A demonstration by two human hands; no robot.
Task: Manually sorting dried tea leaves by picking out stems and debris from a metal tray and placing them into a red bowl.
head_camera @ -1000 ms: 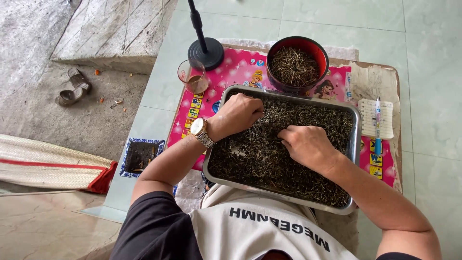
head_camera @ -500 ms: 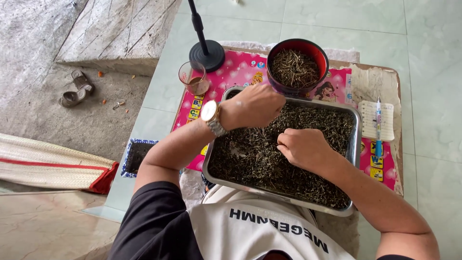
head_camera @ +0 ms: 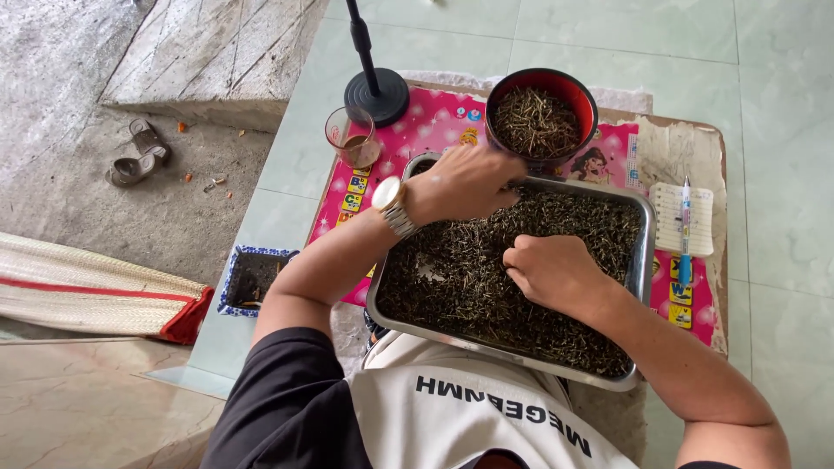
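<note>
A rectangular metal tray (head_camera: 644, 260) full of dark dry leaves and stems (head_camera: 452, 278) rests in front of me. My left hand (head_camera: 460, 182), with a wristwatch on its wrist, hovers over the tray's far edge, right by a red bowl (head_camera: 497, 97) holding picked stems. Its fingers are pinched together on a few dry stems. My right hand (head_camera: 549, 271) lies in the middle of the tray, fingers curled down into the pile.
A pink printed mat (head_camera: 434, 117) lies under tray and bowl. A glass (head_camera: 352, 139) and a black stand base (head_camera: 376, 94) are at the far left. Notepad (head_camera: 669, 213) with pen (head_camera: 685, 230) at right. A small blue-rimmed tray (head_camera: 252, 280) and a rolled mat (head_camera: 95, 295) lie at left.
My left hand has lifted out of the pile and travelled away from me to the tray's far edge beside the red bowl. My right hand has stayed in the pile.
</note>
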